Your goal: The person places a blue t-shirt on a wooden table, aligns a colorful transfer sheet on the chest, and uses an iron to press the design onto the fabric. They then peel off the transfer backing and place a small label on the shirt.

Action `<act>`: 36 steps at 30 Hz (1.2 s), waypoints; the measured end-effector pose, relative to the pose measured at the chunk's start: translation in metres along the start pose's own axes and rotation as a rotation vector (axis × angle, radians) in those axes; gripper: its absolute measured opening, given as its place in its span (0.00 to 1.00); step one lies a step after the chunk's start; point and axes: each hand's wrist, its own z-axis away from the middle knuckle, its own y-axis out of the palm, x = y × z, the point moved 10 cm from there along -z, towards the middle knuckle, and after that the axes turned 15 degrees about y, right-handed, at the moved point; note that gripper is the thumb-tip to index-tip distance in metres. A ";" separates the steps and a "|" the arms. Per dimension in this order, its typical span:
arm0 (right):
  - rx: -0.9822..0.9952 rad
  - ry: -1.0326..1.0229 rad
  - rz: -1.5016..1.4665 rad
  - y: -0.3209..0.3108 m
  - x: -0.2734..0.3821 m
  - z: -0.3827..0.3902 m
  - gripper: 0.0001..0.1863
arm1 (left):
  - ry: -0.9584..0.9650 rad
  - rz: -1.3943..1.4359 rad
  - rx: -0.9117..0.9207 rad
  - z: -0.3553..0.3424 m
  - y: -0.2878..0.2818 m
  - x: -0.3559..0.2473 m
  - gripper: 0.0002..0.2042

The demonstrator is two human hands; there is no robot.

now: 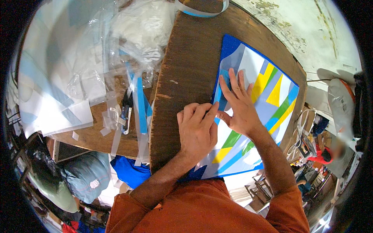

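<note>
A blue fabric piece [230, 46] lies on the brown wooden board, under a sheet printed with yellow, green, blue and pale shapes [274, 93]. My right hand [240, 101] rests flat on the sheet's left part, fingers spread, over a translucent blue strip. Close beside it, my left hand [197, 130] is at the sheet's left edge. Its fingers are bent and held together, with the index fingertip near my right thumb. Whatever may be between the left fingers is hidden.
Left of the board [165, 97], a lower wooden surface holds a black-handled cutting tool [126, 112], blue and clear strips [141, 105] and crumpled clear plastic [143, 35]. A looped translucent strip [202, 13] lies at the far edge. A stained wall [307, 31] stands beyond; a person in red [321, 154] is far right.
</note>
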 end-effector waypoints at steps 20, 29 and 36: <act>-0.036 -0.006 -0.099 -0.004 -0.002 0.003 0.55 | 0.041 -0.275 -0.042 -0.057 -0.010 0.025 0.08; -0.053 0.009 -0.059 -0.012 0.002 0.006 0.55 | -0.054 -0.323 -0.030 -0.061 -0.005 0.032 0.08; -0.095 -0.011 -0.065 -0.014 0.003 0.008 0.55 | -0.067 -0.341 -0.096 -0.059 -0.006 0.030 0.07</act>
